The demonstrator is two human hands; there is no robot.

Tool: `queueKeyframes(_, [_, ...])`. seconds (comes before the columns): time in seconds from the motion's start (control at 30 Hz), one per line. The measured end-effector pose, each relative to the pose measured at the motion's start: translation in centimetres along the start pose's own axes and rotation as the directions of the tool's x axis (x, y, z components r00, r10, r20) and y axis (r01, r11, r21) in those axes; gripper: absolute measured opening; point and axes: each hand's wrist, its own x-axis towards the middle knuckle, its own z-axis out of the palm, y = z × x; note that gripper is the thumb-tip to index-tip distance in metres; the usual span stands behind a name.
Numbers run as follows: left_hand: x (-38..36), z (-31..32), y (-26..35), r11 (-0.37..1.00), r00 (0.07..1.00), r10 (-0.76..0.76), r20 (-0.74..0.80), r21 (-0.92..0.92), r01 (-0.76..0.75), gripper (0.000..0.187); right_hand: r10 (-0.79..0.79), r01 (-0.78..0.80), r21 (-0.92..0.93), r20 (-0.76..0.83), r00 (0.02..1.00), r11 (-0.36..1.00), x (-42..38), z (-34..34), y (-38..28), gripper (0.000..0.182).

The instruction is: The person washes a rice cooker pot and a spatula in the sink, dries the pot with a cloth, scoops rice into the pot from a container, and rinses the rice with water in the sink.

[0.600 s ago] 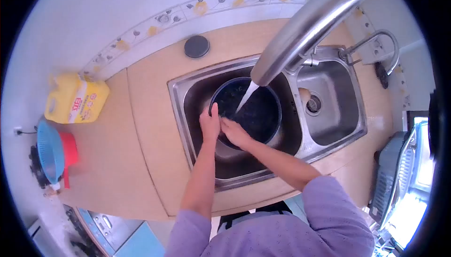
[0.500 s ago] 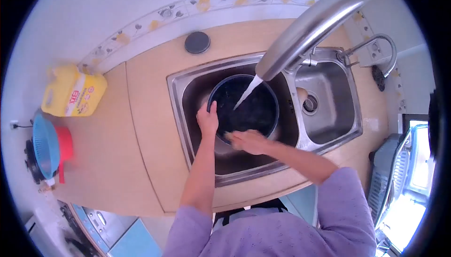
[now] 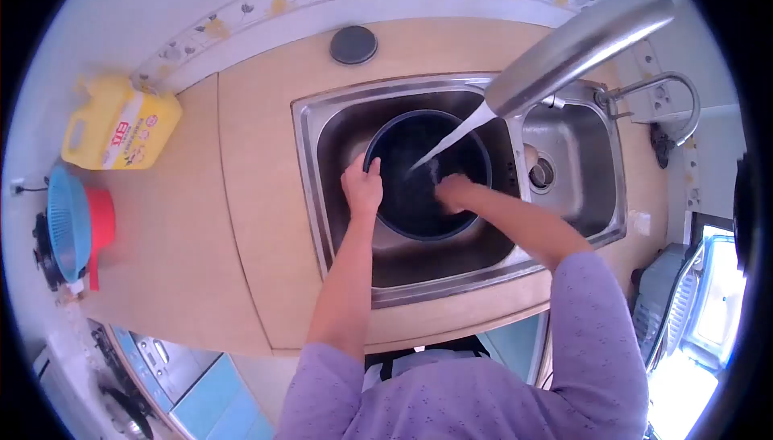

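Note:
A dark round pot (image 3: 403, 134) sits tilted in the larger basin of the steel sink (image 3: 378, 293). My left hand (image 3: 364, 190) grips its left rim, thumb over the edge and fingers down the outside. Inside the pot, low on its right side, is my right hand (image 3: 459, 194), curled downward; whatever it presses or holds is hidden by the hand and the dark interior. From the thick steel faucet (image 3: 576, 49) a stream of water runs into the pot, landing left of my right hand.
A smaller basin (image 3: 564, 138) with a drain (image 3: 541, 173) adjoins on the right, under a thin curved tap (image 3: 680, 78). On the counter lie a dark round disc (image 3: 353, 45), a yellow jug (image 3: 149, 130), a blue colander (image 3: 68, 223) and a red container (image 3: 100, 218).
My right hand has moved from the pot's near rim, where something pale showed at its fingers, into the pot's interior. My left hand keeps its hold. The whole view has shifted slightly.

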Motion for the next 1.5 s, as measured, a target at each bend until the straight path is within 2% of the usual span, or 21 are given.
queueKeyframes(0.1, [0.0,0.5,-0.3,0.996,0.996,0.078,-0.049,-0.031,-0.079,0.024,-0.129,0.166,0.443,-0.111,0.985,0.881,0.4,-0.4,-3.6,0.028])
queueKeyframes(0.17, [0.1,0.5,-0.2,0.992,0.989,0.128,-0.072,-0.008,-0.129,0.024,0.014,0.231,0.629,-0.359,0.933,0.742,3.8,1.8,-5.5,0.029])
queueKeyframes(0.27, [0.3,0.4,0.0,0.988,0.991,0.131,-0.042,0.089,-0.127,0.025,0.347,0.215,0.957,-0.271,0.898,0.193,8.1,-0.1,-6.1,0.032])
queueKeyframes(0.33, [0.6,0.4,-0.3,0.976,0.992,0.127,-0.004,0.179,-0.124,0.026,0.379,0.298,0.954,-0.274,0.884,-0.005,7.2,-0.7,-6.9,0.030])
queueKeyframes(0.37, [0.3,0.5,-0.5,0.980,0.990,0.140,-0.026,0.144,-0.134,0.026,0.400,0.331,0.937,-0.264,0.878,-0.110,6.0,-0.9,-7.6,0.029])
queueKeyframes(0.4, [0.1,0.6,-0.5,0.983,0.987,0.154,-0.048,0.108,-0.148,0.026,0.350,0.305,0.944,-0.246,0.904,-0.125,4.1,-1.4,-8.4,0.027])
queueKeyframes(0.5, [0.2,0.7,-0.5,0.991,0.992,0.117,-0.043,0.070,-0.114,0.024,0.201,0.242,0.931,-0.301,0.932,0.273,1.1,0.5,-8.2,0.030])
queueKeyframes(0.6, [0.1,0.6,-0.2,0.990,0.988,0.139,-0.062,0.037,-0.137,0.026,0.031,0.167,0.765,-0.237,0.971,0.622,-4.7,-0.7,-6.5,0.032])
queueKeyframes(0.67, [0.2,0.4,0.2,0.987,0.988,0.141,-0.058,0.093,-0.135,0.025,-0.010,0.031,0.423,-0.051,0.999,0.906,-8.2,-2.1,-4.4,0.035])
queueKeyframes(0.73, [0.0,0.3,0.0,0.986,0.987,0.156,-0.045,0.070,-0.153,0.024,-0.017,0.017,0.008,-0.020,1.000,1.000,-9.8,-3.4,-1.9,0.040])
queueKeyframes(0.83, [0.2,0.3,-0.5,0.978,0.986,0.163,-0.041,0.138,-0.157,0.025,-0.115,0.017,-0.387,-0.233,0.966,0.922,-7.0,-1.8,2.1,0.039])
queueKeyframes(0.93, [0.1,0.5,-1.0,0.983,0.983,0.170,-0.075,0.084,-0.164,0.024,-0.031,-0.039,-0.372,-0.181,0.983,0.927,-4.1,-1.5,2.4,0.033])
queueKeyframes(1.03, [0.0,0.9,-0.6,0.991,0.988,0.125,-0.094,0.052,-0.120,0.024,0.013,-0.006,-0.169,0.041,0.999,0.986,-3.2,-1.6,0.8,0.025])
queueKeyframes(1.07, [0.4,1.1,-1.1,0.993,0.994,0.082,-0.078,0.092,-0.075,0.026,0.020,-0.024,-0.070,-0.055,0.998,0.997,-1.8,0.2,0.1,0.022])
queueKeyframes(1.13, [-0.1,0.9,-0.2,0.997,0.993,0.077,-0.085,0.006,-0.077,0.029,-0.010,0.015,0.081,-0.071,0.997,0.997,-0.4,0.7,-1.9,0.021])
queueKeyframes(1.17, [-0.3,0.8,0.1,0.996,0.993,0.075,-0.088,-0.034,-0.079,0.031,-0.059,0.058,0.135,0.004,0.998,0.989,0.5,0.3,-3.3,0.025])
queueKeyframes(1.23, [-0.2,0.9,0.0,0.990,0.986,0.131,-0.100,-0.041,-0.135,0.037,-0.089,0.113,0.280,-0.099,0.991,0.953,3.2,1.0,-5.5,0.032])
queueKeyframes(1.3, [-0.4,0.7,0.6,0.989,0.987,0.123,-0.101,-0.065,-0.130,0.036,0.093,0.043,0.417,-0.301,0.949,0.908,5.8,1.3,-6.8,0.032])
queueKeyframes(1.4, [-0.1,0.6,0.2,0.991,0.991,0.126,-0.055,0.060,-0.122,0.035,0.511,-0.003,0.752,-0.445,0.736,0.660,12.8,1.7,-6.5,0.030])
queueKeyframes(1.47, [-0.1,0.8,-0.2,0.991,0.992,0.102,-0.079,0.098,-0.094,0.032,0.618,0.124,0.840,-0.481,0.622,0.529,17.9,2.6,-3.1,0.031])
queueKeyframes(1.5, [-0.3,0.9,-0.5,0.990,0.992,0.089,-0.092,0.117,-0.078,0.030,0.647,0.164,0.969,-0.244,0.723,0.182,19.3,2.3,-0.6,0.033])
